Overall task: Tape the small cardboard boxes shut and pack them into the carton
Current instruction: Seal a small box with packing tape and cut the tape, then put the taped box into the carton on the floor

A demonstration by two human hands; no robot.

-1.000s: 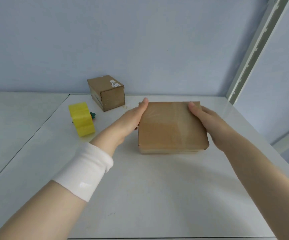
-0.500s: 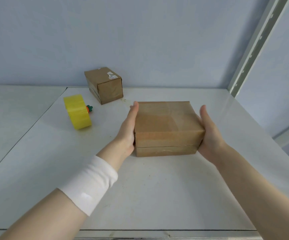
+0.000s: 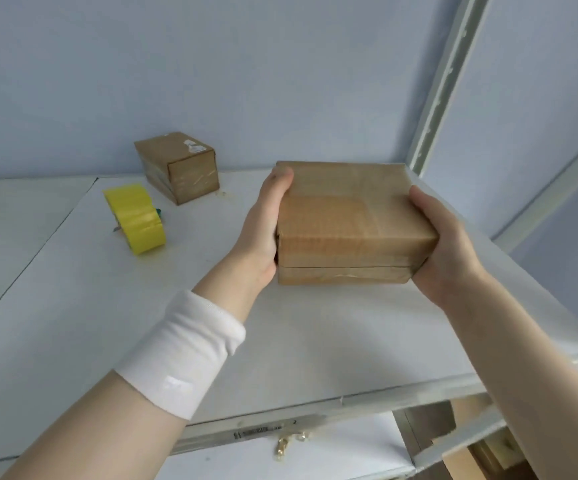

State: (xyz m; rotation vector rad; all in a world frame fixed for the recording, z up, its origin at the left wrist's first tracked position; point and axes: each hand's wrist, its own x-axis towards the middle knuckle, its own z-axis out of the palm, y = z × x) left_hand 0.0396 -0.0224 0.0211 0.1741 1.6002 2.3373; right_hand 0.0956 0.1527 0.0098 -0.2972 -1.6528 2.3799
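White table (image 3: 73, 306): flat box (image 3: 349, 216) now lifted, left hand (image 3: 263, 237), right hand (image 3: 446, 244) gripping sides.

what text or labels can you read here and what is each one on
"2" (likely): beside the dark printed strip on the grey metal shelf edge; the strip itself is too small to read.
Too blurred to read: the white sticker on the small brown cardboard box.
No text: the flat brown cardboard box, the yellow tape roll.
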